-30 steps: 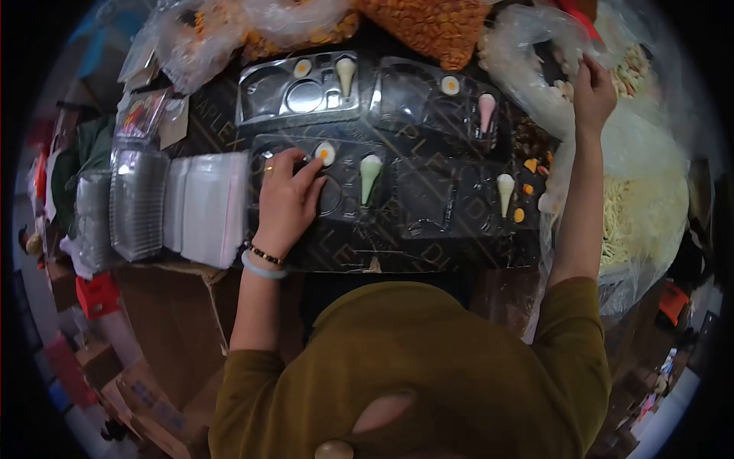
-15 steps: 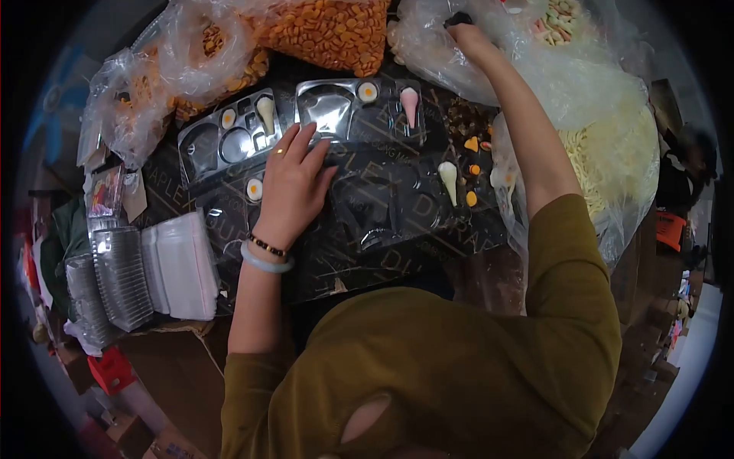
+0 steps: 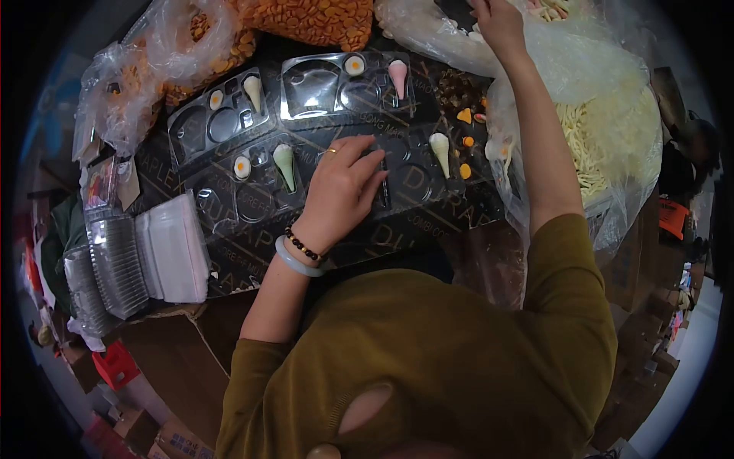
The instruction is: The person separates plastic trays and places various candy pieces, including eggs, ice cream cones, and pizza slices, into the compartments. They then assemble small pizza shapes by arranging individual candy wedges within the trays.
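My left hand (image 3: pixel 344 183) lies palm down with fingers stretched out over the near right clear plastic tray (image 3: pixel 413 164), which holds a cream cone-shaped candy (image 3: pixel 440 155). Left of this hand, another tray holds a green cone candy (image 3: pixel 284 167) and a fried-egg candy (image 3: pixel 242 167). The far tray (image 3: pixel 310 84) carries a pink cone candy (image 3: pixel 397 79) and an egg candy (image 3: pixel 354 65); a cream cone (image 3: pixel 253 93) and an egg piece (image 3: pixel 216 99) sit in the far left tray. My right hand (image 3: pixel 498 27) is at a plastic bag (image 3: pixel 428 27), fingertips bent together and partly cut off.
Bags of orange candies (image 3: pixel 313 21) line the back. A bag of pale strips (image 3: pixel 581 145) stands at the right. Stacked clear trays (image 3: pixel 115 268) and clear plastic sleeves (image 3: pixel 174 249) lie at the left. Loose orange pieces (image 3: pixel 466 170) rest near the right edge.
My left hand has moved right, and the green cone candy now shows in the near left tray. My right hand has shifted right at the bag. The view has shifted slightly.
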### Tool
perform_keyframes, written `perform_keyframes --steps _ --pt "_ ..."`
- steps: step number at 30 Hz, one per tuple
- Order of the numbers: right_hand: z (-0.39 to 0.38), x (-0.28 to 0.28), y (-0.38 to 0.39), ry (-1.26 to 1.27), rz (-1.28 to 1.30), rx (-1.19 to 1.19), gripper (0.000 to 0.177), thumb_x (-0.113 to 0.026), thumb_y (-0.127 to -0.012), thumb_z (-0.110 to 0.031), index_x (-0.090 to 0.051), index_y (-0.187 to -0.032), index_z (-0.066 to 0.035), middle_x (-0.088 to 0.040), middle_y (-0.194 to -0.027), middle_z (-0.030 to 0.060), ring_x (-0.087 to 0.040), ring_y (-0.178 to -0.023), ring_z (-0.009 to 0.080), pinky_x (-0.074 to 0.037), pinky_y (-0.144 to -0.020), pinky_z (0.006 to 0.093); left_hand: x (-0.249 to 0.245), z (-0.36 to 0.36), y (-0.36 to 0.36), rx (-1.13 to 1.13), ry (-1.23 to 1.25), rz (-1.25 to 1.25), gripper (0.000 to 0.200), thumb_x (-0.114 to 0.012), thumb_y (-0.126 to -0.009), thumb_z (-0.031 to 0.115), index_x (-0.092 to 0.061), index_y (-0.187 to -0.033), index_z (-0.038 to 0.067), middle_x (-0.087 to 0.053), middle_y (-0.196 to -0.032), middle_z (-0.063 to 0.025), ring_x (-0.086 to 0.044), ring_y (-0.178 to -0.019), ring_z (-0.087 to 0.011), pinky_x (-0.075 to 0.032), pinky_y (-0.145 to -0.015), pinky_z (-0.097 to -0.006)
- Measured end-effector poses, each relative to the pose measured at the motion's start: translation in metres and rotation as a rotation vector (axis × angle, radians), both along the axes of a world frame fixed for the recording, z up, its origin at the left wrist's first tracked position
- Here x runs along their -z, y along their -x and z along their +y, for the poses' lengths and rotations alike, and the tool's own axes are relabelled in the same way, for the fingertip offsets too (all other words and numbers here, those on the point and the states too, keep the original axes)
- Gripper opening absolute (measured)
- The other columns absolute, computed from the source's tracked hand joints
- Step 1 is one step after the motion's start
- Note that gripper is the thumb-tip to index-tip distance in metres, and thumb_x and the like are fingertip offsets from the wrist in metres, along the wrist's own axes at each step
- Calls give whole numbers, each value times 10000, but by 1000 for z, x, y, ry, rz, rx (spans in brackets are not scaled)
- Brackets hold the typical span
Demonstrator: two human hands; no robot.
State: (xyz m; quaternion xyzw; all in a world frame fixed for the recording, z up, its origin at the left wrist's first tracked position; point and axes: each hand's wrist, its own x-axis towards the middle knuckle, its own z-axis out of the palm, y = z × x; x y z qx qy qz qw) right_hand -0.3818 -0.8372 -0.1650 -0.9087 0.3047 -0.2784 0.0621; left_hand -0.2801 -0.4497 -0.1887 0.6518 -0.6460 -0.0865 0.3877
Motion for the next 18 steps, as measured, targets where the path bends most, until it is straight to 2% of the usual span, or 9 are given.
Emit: perform_keyframes --steps 4,7,8,9,10,13,14,17,18 --pt "-15 23 -4 -2 196 -15 309 -652 -819 -256 -671 -1078 -90 -681 -995 156 -645 -941 330 -507 -825 403 -3 -15 9 47 -30 15 335 -729 -735 102 -620 -1040 16 -581 -1114 -151 -540 -1064 -348 -454 -881 -433" --pt "-33 43 -15 -259 387 -40 303 -682 -765 -226 -684 -1031 -81 -676 -1034 155 -631 -980 337 -501 -855 415 -11 -11 18 122 -164 -161 531 -790 -689 237 -602 -1142 32 -520 -1272 -168 -445 -1235 -366 -353 -1041 -483" --pt "-29 34 -18 -257 430 -45 293 -661 -772 -215 -681 -1024 -67 -677 -1011 160 -635 -952 335 -501 -832 412 -9 -8 18 141 -235 -159 608 -806 -670 266 -586 -1187 36 -464 -1352 -175 -363 -1320 -373 -267 -1100 -525" --pt "-25 28 -20 -258 474 -51 284 -640 -780 -204 -678 -1017 -53 -678 -989 164 -639 -924 332 -502 -808 408 -8 -5 16 121 -227 -171 604 -805 -671 263 -586 -1187 37 -461 -1355 -176 -355 -1327 -374 -264 -1099 -532" --pt "-28 36 -20 -199 398 -60 244 -638 -775 -201 -685 -959 -48 -685 -931 149 -646 -879 321 -503 -784 407 -7 -2 14 98 -224 -177 600 -804 -673 259 -587 -1187 38 -458 -1359 -177 -347 -1334 -375 -261 -1099 -539" --pt "-11 28 -20 -284 318 147 227 -653 -762 -193 -703 -970 -116 -691 -977 123 -644 -934 318 -509 -826 428 -10 -2 9 49 -220 -159 564 -793 -690 237 -591 -1177 38 -443 -1372 -181 -333 -1345 -377 -249 -1095 -563" --pt "-9 28 -16 -210 251 89 192 -649 -782 -220 -712 -946 -143 -693 -960 106 -648 -906 321 -513 -802 426 -8 -2 8 38 -216 -154 552 -790 -695 233 -593 -1174 39 -443 -1371 -181 -335 -1344 -377 -247 -1095 -563" --pt "14 13 -4 -221 -339 62 162 -668 -819 -202 -712 -941 -104 -706 -918 89 -671 -827 237 -516 -757 345 -2 1 8 23 -176 -177 521 -782 -707 228 -599 -1160 45 -443 -1371 -180 -341 -1338 -377 -246 -1094 -566" --pt "30 3 2 -347 -479 -28 171 -672 -838 -188 -707 -963 -77 -706 -902 68 -656 -796 182 -506 -735 301 1 3 9 17 -168 -185 512 -779 -711 228 -602 -1155 47 -443 -1371 -179 -343 -1336 -377 -246 -1093 -567"
